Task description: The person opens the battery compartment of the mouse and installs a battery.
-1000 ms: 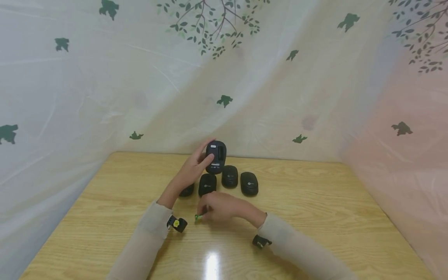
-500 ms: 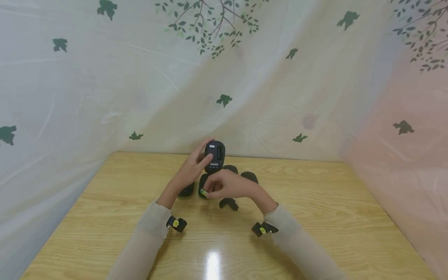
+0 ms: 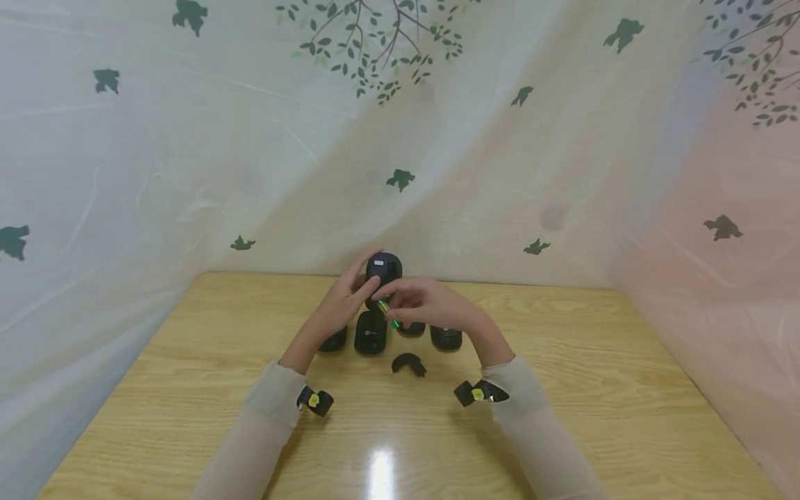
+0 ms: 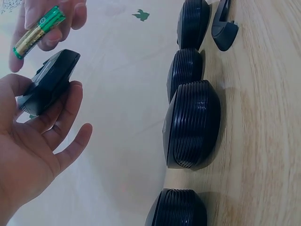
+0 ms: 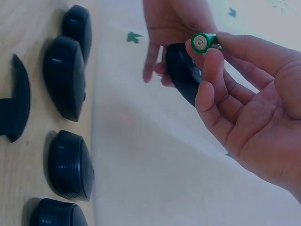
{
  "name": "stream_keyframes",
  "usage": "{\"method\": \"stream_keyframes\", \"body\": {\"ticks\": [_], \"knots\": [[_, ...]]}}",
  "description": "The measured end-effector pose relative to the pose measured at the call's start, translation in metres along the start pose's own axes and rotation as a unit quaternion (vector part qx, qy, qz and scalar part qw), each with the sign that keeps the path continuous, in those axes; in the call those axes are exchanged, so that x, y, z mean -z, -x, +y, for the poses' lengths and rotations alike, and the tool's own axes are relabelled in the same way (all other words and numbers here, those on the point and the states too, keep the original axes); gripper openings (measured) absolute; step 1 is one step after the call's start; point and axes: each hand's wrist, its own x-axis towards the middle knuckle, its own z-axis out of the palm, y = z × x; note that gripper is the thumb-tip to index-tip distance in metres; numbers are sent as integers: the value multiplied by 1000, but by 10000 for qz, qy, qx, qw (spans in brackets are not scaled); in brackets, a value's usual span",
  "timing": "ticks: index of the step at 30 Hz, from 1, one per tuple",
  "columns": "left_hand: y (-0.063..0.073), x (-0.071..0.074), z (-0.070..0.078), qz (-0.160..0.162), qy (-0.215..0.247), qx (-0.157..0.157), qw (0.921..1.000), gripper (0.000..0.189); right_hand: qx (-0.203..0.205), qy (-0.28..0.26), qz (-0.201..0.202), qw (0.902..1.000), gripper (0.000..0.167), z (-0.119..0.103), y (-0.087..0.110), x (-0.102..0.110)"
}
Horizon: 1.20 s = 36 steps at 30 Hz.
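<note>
My left hand (image 3: 337, 305) grips a black computer mouse (image 3: 384, 265), raised above the table with its underside towards the head camera. In the left wrist view, thumb and fingers hold that mouse (image 4: 51, 82) by its sides. Right beside it, my right hand (image 3: 434, 304) pinches a green and gold battery (image 4: 40, 32) between thumb and fingertips. The right wrist view shows the flat round end of the battery (image 5: 201, 43). The right hand's fingers hide the lower part of the mouse's underside in the head view.
Several more black mice stand on the wooden table (image 3: 562, 389) below the hands, among them one in the middle (image 3: 371, 335) and one at the right (image 3: 446, 339). In front of them lies a curved black cover (image 3: 409, 362). A patterned curtain (image 3: 475, 208) hangs behind the table.
My right hand has risen from near the table top to the held mouse, carrying the battery. The curved black cover, hidden before, now shows. My left hand has barely moved.
</note>
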Motion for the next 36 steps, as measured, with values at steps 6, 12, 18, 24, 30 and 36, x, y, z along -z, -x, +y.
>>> {"method": "stream_keyframes", "body": {"ticks": [6, 12, 18, 24, 30, 36], "knots": [[1, -1, 2, 12, -60, 58, 10000, 56, -242, -411, 613, 9970, 33, -1, 3, 5], [1, -2, 2, -21, -64, 159, 9999, 55, -277, -834, 1392, 9864, 31, 1, 5, 5], [0, -3, 1, -30, 28, 179, 9998, 55, -162, -648, 2183, 9736, 30, 5, 3, 6], [-1, -5, 1, -34, -53, 167, 9998, 54, 113, -457, 2859, 9571, 27, 6, 0, 3], [-1, -7, 2, -61, -67, 165, 9998, 55, 288, -359, 3162, 9476, 26, 8, -2, 0], [-1, -7, 3, -167, 114, 111, 9997, 54, 225, -204, 3340, 9421, 25, 9, -4, -4]]}}
